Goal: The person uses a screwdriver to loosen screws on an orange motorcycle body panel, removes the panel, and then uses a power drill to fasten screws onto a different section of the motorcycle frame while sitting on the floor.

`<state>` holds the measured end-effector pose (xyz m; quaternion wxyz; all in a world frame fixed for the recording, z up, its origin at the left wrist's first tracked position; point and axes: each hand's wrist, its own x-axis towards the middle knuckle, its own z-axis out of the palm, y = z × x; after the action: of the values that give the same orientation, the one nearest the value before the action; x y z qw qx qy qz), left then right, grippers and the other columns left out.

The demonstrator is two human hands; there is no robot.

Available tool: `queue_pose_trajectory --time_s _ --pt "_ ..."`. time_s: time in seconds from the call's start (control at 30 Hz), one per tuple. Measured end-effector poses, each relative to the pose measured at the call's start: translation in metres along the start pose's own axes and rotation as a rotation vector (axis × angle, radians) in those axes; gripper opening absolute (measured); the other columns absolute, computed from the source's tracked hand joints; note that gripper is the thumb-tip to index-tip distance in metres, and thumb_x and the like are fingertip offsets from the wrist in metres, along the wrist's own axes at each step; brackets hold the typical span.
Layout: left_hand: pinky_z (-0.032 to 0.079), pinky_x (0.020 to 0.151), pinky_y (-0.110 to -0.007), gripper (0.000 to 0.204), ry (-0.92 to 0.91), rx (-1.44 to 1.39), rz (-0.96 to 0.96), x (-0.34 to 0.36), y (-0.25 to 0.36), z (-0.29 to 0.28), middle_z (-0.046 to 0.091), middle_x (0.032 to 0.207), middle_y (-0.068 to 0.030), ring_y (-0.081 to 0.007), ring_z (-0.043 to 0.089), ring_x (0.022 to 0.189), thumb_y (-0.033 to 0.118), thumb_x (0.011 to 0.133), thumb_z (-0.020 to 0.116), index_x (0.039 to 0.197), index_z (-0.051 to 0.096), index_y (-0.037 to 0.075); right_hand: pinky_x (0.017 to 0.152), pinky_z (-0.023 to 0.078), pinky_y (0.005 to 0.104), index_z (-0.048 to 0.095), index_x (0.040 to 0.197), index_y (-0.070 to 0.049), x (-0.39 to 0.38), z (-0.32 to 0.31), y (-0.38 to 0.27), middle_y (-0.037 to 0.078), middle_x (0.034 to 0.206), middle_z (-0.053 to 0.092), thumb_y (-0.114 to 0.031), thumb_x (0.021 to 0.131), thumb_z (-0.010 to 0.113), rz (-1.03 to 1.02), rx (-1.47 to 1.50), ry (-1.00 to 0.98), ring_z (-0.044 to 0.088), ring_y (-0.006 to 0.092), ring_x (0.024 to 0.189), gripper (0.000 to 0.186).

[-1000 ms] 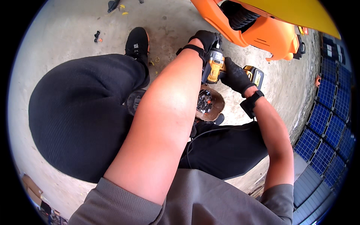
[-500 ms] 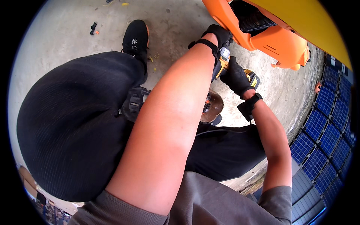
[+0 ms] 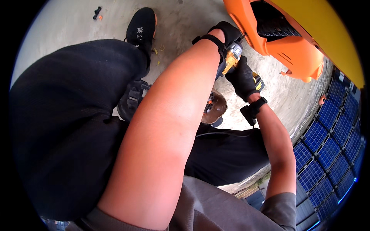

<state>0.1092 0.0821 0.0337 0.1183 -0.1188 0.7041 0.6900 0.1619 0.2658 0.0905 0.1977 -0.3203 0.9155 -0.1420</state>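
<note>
My gloved right hand (image 3: 243,79) is wrapped around the grip of a yellow and black cordless impact driver (image 3: 232,57). The driver's silver nose points up and away, and its bit reaches the edge of an orange molded panel (image 3: 252,29). Just beside that nose, at the panel's edge, is my gloved left hand (image 3: 227,32); its fingers are mostly hidden, so what they hold, if anything, does not show. Below the driver, partly behind my left forearm, sits a brown bowl-like container (image 3: 220,109) with small black and orange pieces in it.
A yellow surface (image 3: 323,27) rises over the orange panel at the upper right. Stacked blue crates (image 3: 327,134) line the right side. Small black and orange bits (image 3: 97,14) lie on the concrete floor, beyond my black shoe (image 3: 142,29).
The view has shifted slightly, with the shoe and floor pieces higher in it. The driver's silver nose shows more beside my left hand. My right hand keeps its grip.
</note>
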Motion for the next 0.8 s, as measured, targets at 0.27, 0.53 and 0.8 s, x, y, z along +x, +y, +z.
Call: queue_pose_trajectory --time_s 0.27,0.53,0.8 --pt "0.048 0.066 -0.034 0.028 0.067 0.209 0.045 -0.062 0.002 -0.025 0.066 0.085 -0.0119 -0.0235 0.062 0.071 0.034 0.082 0.057 0.095 0.067 0.011 0.066 0.049 0.0419 0.038 0.106 -0.001 -0.003 -0.008 -0.013 0.022 0.086 0.061 -0.01 0.072 0.069 0.107 0.051 0.014 0.062 0.0367 0.081 0.047" --pt "0.049 0.066 -0.034 0.067 -0.367 -0.603 -0.19 -0.128 -0.029 -0.018 0.062 0.078 -0.0036 -0.0153 0.06 0.071 0.061 0.072 0.067 0.104 0.06 0.003 0.065 0.049 0.0343 0.039 0.106 -0.001 -0.006 -0.001 -0.033 0.016 0.086 0.061 -0.009 0.075 0.07 0.1 0.032 0.069 0.062 0.0241 0.079 0.045" --pt "0.05 0.08 -0.035 0.072 0.276 -0.173 -0.067 -0.133 -0.006 0.021 0.065 0.098 -0.0206 -0.0307 0.064 0.09 0.054 0.065 0.075 0.104 0.059 -0.004 0.071 0.048 0.0278 0.041 0.111 -0.005 0.001 0.005 -0.009 0.006 0.1 0.057 0.0 0.077 0.066 -0.027 0.312 0.043 0.056 0.0139 0.088 0.042"
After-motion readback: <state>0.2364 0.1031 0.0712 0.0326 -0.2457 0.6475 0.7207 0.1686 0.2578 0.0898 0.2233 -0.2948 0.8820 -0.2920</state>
